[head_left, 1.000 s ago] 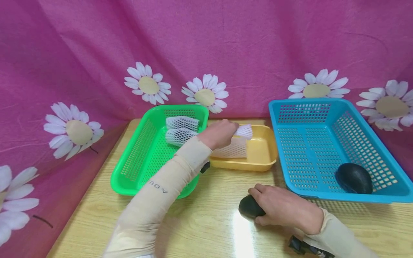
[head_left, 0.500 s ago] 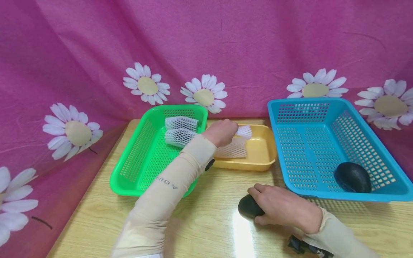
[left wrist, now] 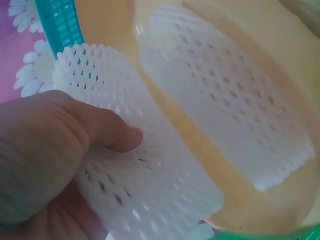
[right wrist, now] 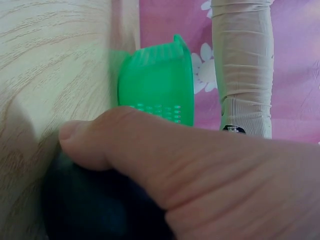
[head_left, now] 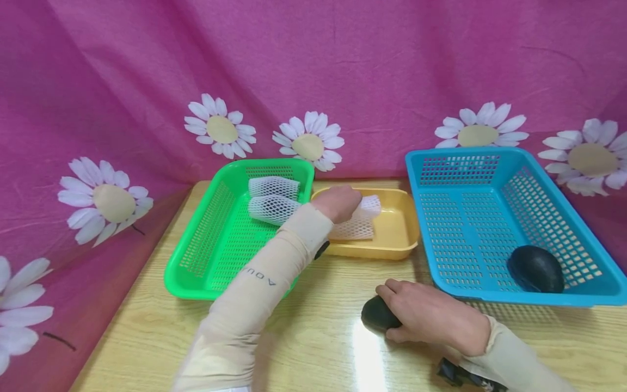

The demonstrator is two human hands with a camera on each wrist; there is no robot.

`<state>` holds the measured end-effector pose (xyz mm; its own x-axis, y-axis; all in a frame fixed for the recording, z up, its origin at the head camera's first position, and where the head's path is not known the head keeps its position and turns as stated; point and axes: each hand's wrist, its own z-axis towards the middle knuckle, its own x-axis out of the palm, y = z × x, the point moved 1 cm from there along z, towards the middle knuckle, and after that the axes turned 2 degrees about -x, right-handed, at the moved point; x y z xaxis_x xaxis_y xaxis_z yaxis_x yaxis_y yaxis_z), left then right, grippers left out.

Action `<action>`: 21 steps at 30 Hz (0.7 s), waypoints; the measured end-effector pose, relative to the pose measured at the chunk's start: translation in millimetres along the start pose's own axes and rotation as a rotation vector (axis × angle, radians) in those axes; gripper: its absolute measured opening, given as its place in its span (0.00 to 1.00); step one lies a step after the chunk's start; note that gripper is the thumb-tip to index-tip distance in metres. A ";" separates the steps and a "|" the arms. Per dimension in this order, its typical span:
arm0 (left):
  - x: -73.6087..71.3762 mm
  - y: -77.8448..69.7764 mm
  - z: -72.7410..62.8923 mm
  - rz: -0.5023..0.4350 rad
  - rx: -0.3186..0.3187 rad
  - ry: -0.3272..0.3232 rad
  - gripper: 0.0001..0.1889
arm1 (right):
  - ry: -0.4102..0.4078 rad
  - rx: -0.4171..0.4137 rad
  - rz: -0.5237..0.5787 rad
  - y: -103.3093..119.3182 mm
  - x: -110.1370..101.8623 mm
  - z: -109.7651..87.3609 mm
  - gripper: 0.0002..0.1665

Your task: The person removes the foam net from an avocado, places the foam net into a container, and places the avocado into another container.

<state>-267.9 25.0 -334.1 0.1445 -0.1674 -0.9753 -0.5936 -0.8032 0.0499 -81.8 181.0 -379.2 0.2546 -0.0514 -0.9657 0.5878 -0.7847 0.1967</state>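
Observation:
My left hand is over the yellow tray and pinches a white foam net sleeve, its thumb pressed flat on the mesh. A second foam net sleeve lies in the tray beside the held one. My right hand grips a dark, smooth avocado on the table, in front of the blue basket. In the right wrist view the thumb lies along the avocado's upper side. The palm and the back of the hand hide much of that fruit.
On the left a green basket holds two net-wrapped dark fruits. A large blue basket stands on the right, with another dark avocado in its near right corner. A pink flowered cloth hangs behind the table.
The sleeve in my left hand has dipped slightly over the tray, and the left forearm has shifted a little to the right. My right hand and its avocado have stayed still.

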 end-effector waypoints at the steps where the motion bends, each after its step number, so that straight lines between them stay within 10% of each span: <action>1: -0.3 0.7 1.2 0.004 0.000 -0.005 0.11 | -0.005 -0.002 -0.001 -0.2 0.2 -0.1 0.36; 21: 15.2 -3.4 8.4 0.038 -0.002 0.041 0.12 | -0.030 -0.016 0.005 -1.7 3.0 -0.2 0.34</action>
<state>-270.3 30.0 -350.9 0.1540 -0.2211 -0.9630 -0.5977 -0.7970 0.0874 -81.9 182.3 -382.4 0.2340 -0.0740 -0.9694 0.5987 -0.7747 0.2036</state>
